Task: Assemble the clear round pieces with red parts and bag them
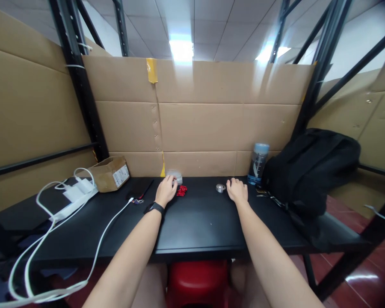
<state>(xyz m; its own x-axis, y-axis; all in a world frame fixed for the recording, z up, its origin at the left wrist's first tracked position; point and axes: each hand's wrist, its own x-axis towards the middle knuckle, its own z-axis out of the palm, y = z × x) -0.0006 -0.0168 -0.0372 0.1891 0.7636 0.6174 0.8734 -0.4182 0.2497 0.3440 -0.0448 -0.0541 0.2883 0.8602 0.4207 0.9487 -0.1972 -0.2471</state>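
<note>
— Where do we find the hands?
— Both are at the far side of a black table [199, 226], well apart, before an upright cardboard panel [199, 128]. We see the left hand [167, 189], a dark watch [154, 208] at its wrist, reaching to a small clear container [179, 177] near the foot of the panel.
— Is it gripping the container?
— The fingers overlap it in our view, but we cannot tell whether they close on it or merely touch it.
— And the right hand [237, 190]?
— It rests palm down on the tabletop, fingers loosely extended. Just beside it, on the side toward the left hand, we see a small silver roll [220, 188], lying on the table.
— What is the red spot near the left hand?
— A small red item [181, 191], lying just right of the fingers and in front of the container; its details are too small for us to make out.
— What frames the scene?
— To the right we have a bottle with a blue lid [258, 164] standing beside a black backpack [311, 167]. To the left, an open cardboard box [109, 173] sits behind a white power strip [73, 201], with white cables [102, 239] looping over the table's near edge. Below that edge, we see a red stool [197, 282] between the person's legs.
</note>
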